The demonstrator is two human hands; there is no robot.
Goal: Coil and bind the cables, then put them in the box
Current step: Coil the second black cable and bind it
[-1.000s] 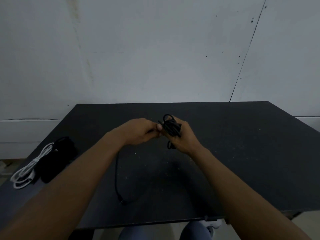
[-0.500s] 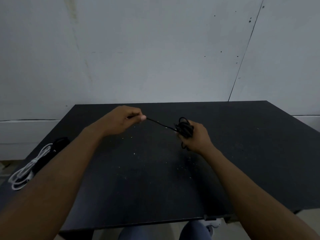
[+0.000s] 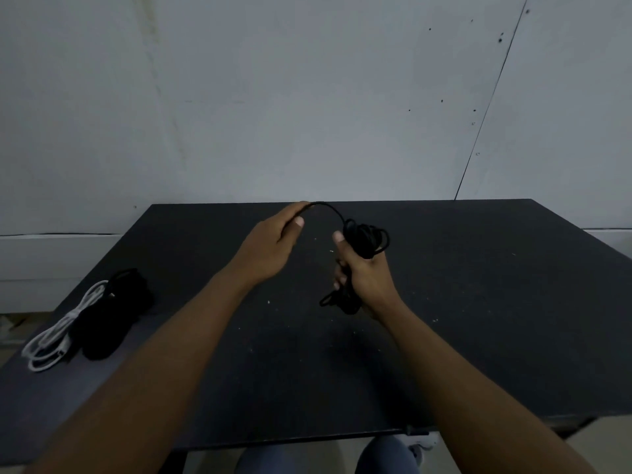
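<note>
Black cable coil [image 3: 367,236] gripped in right hand [image 3: 368,279], left hand [image 3: 270,248] fingers [image 3: 298,221] pinching its free end

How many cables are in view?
2 clear: a black cable coiled in the right hand, its end pinched by the left hand; a white cable on the table, far left. The black bundle beside it may be another.

Your view is dim, evenly lit and low in contrast. A faint soft shadow lies across the near middle of the table [image 3: 496,336]; fine detail is soft throughout.
</note>
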